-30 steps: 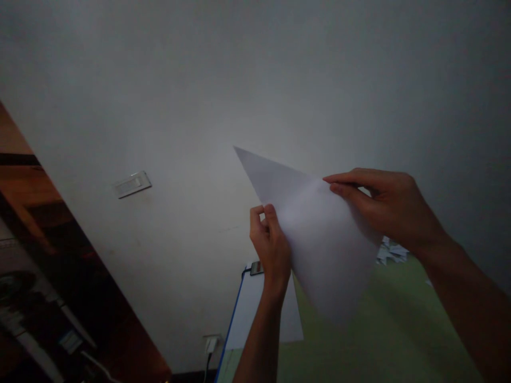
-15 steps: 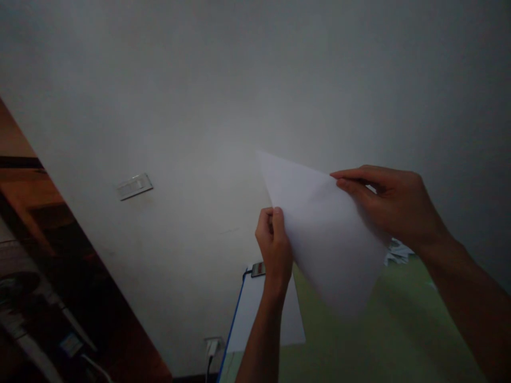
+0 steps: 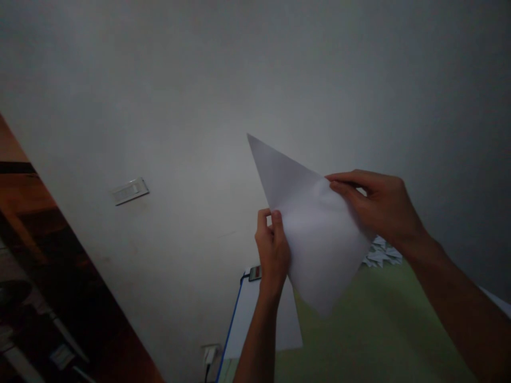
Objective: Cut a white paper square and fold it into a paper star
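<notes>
A white sheet of paper (image 3: 319, 239) is held up in the air before the wall, one pointed corner aimed up and to the left. My left hand (image 3: 273, 242) pinches its left edge, thumb on the near face and fingers curled behind. On the upper right edge, my right hand (image 3: 373, 202) grips the sheet between thumb and fingertips. The paper bends slightly between the two hands, and its lower corner hangs over the green tabletop. Part of its right side is hidden behind my right hand.
Below is a green tabletop (image 3: 371, 319) with white paper (image 3: 289, 324) at its left edge and a small dark device (image 3: 255, 273) on a cable. Several folded white paper pieces (image 3: 383, 254) lie near the wall. A switch plate (image 3: 131, 191) and a plugged socket (image 3: 209, 354) are on the wall.
The sheet's upper corner has tilted up and to the left, and its surface shows more bend. My right hand has shifted slightly left; both hands keep their pinch. The view has moved a little.
</notes>
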Available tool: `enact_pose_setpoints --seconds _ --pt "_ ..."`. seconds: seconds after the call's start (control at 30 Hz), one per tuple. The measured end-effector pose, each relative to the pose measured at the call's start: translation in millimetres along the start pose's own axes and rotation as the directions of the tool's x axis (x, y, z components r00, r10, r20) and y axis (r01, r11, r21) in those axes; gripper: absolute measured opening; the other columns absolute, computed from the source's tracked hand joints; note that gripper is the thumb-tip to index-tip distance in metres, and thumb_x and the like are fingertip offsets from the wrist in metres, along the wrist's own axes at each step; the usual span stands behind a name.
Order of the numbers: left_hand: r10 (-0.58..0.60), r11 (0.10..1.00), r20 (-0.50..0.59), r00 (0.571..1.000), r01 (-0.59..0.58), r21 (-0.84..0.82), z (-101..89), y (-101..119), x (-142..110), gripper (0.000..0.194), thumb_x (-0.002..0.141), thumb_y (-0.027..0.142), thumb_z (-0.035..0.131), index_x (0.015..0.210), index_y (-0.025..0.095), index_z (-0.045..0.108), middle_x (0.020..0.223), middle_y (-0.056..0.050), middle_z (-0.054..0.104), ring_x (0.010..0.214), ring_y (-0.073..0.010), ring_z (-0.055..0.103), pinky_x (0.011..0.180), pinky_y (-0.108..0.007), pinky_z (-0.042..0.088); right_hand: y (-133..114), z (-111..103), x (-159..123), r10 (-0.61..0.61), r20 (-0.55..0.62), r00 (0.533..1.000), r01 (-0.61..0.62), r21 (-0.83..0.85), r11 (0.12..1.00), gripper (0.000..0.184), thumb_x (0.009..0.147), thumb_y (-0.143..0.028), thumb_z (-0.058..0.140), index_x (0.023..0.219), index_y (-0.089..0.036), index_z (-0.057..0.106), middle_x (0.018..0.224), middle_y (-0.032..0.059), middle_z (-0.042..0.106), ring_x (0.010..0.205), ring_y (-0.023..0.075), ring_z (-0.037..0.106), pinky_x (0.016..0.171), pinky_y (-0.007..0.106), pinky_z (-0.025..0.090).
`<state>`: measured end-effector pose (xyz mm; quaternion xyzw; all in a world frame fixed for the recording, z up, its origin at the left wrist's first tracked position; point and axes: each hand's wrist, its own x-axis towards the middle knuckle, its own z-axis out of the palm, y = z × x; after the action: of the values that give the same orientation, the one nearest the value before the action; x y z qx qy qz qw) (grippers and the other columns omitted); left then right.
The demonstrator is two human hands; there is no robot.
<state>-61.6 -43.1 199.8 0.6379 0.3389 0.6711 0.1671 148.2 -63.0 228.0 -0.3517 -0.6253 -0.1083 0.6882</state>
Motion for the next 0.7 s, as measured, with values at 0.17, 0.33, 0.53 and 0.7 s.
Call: enact_pose_setpoints --seconds 0.17,0.33,0.53,0.7 --pt "-0.013 1.0 0.069 0.998 0.014 -0.005 -6.5 -3.6 3.1 0.042 0.102 0.057 0.06 0.079 0.023 0.052 0.056 0.009 0.034 0.048 -0.0103 0.029 0.046 -0.023 0.021 6.6 4.7 -1.1 0.059 -0.079 0.995 -0.059 0.012 0.998 0.015 0.092 -0.023 0.075 0.1 -0.03 0.085 0.105 0.0037 0.087 0.095 0.0293 0.08 0.091 0.046 0.063" --pt "0.135 0.989 0.032 0.99 -0.137 0.047 -9.1 -1.1 -4.3 0.036 0.109 0.04 0.049 0.077 0.023 0.049 0.068 0.005 0.045 0.063 -0.0138 0.044 0.06 -0.026 0.034 8.1 5.2 -2.3 0.114 -0.127 0.985 -0.113 0.015 0.994 0.015 0.09 -0.024 0.076 0.098 -0.031 0.086 0.103 0.0035 0.087 0.093 0.0296 0.081 0.087 0.046 0.064" --pt "0.299 0.93 -0.048 0.953 -0.28 0.237 -6.1 -1.1 -3.5 0.034 0.109 0.031 0.046 0.076 0.024 0.044 0.072 0.002 0.049 0.069 -0.0162 0.048 0.066 -0.029 0.034 8.8 5.3 -2.2 0.136 -0.124 0.983 -0.13 0.05 0.99 0.015 0.089 -0.024 0.077 0.098 -0.029 0.087 0.103 0.0042 0.087 0.094 0.0294 0.081 0.087 0.045 0.064" --pt "0.25 0.944 -0.007 0.968 -0.242 0.226 -10.6 -5.1 1.8 0.031 0.109 0.033 0.047 0.08 0.024 0.048 0.067 0.004 0.05 0.062 -0.0154 0.049 0.061 -0.028 0.033 7.6 5.2 -2.2 0.122 -0.123 0.985 -0.116 0.06 0.991 0.014 0.089 -0.025 0.077 0.098 -0.029 0.086 0.102 0.0041 0.087 0.093 0.029 0.081 0.087 0.045 0.064"
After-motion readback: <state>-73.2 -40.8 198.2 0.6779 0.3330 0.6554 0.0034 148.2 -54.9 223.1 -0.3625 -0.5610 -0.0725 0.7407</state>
